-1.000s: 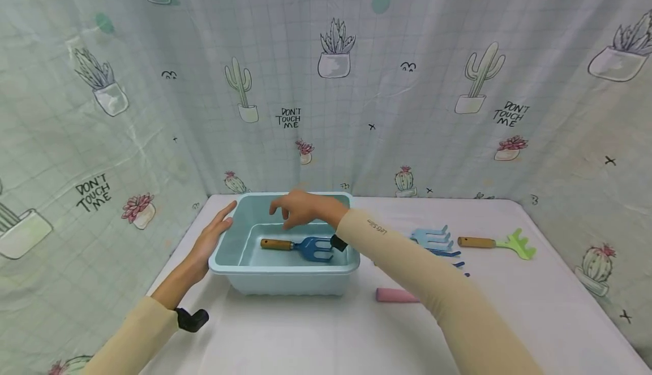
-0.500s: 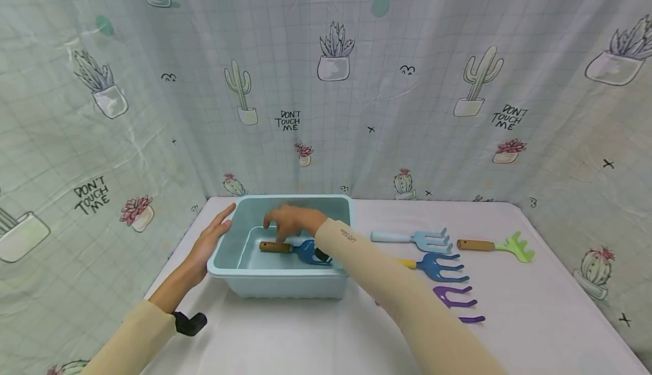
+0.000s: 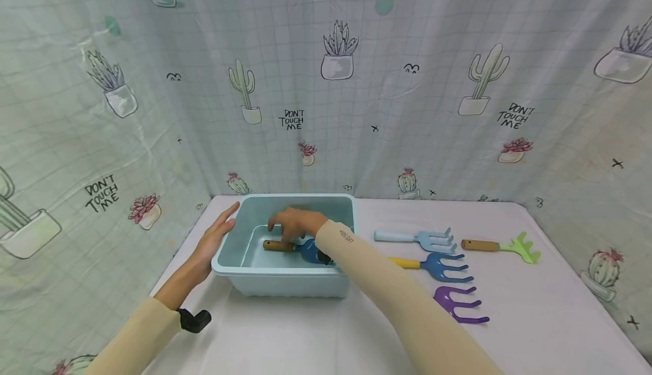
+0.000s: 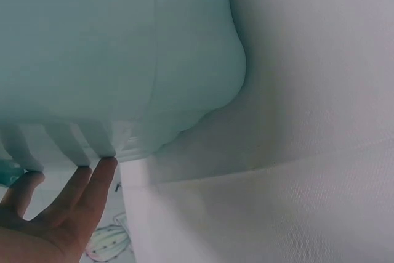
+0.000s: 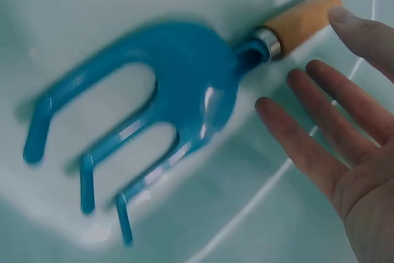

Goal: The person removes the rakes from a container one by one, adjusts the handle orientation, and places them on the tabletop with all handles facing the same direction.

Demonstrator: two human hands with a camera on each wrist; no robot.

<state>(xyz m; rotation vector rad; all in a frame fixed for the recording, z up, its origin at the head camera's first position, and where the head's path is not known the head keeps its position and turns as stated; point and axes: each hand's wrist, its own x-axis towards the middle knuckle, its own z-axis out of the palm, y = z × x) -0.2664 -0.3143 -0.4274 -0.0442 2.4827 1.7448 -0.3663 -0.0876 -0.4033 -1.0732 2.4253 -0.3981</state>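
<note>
A blue hand rake with a wooden handle lies in a light blue plastic basin. Over the rake's handle is my right hand, inside the basin. In the right wrist view, the thumb tip overlaps the end of the handle, while the other fingers extend loosely beside it without wrapping round. My left hand rests along the basin's left side. Its fingers look straight in the left wrist view, with fingertips against the basin's outer rim area.
Right of the basin lie a pale blue hand rake, a blue one with a yellow handle and a purple one. My right sleeve covers parts of these. Farther right is a green rake. A printed curtain encloses the white table.
My right hand has come down and slightly left toward the wooden handle. The right forearm has lowered, uncovering several rakes and covering a pink handle. My left hand stays on the basin.
</note>
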